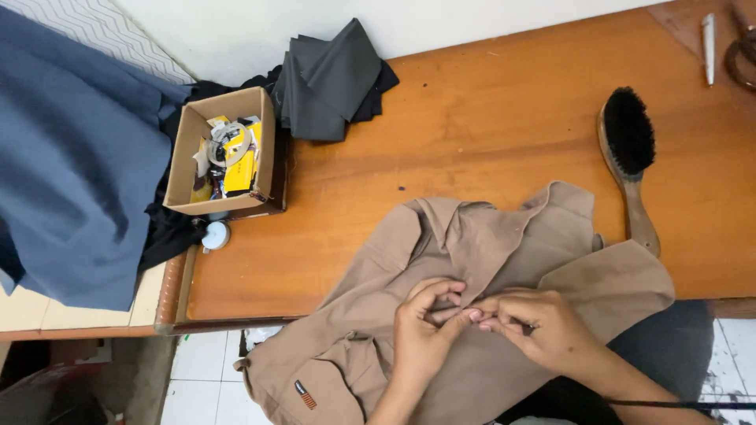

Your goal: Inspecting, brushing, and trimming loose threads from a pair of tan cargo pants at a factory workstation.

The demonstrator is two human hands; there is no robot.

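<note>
From the head camera, a tan garment (488,260) lies crumpled over the near edge of the wooden table (472,134), spilling toward the person's lap. The left hand (425,327) and right hand (535,327) meet at its middle, fingertips pinched together on a fold of the cloth. A wooden brush (628,161) lies just beyond the garment; a cardboard box (224,153) and dark folded fabric (331,79) sit well apart.

You are at a tailoring workshop bench. The worn orange wooden table (488,118) carries folded dark grey cloth pieces (331,79), a wooden-handled black-bristled clothes brush (628,149) and a small open cardboard box of sewing bits (224,153).
</note>
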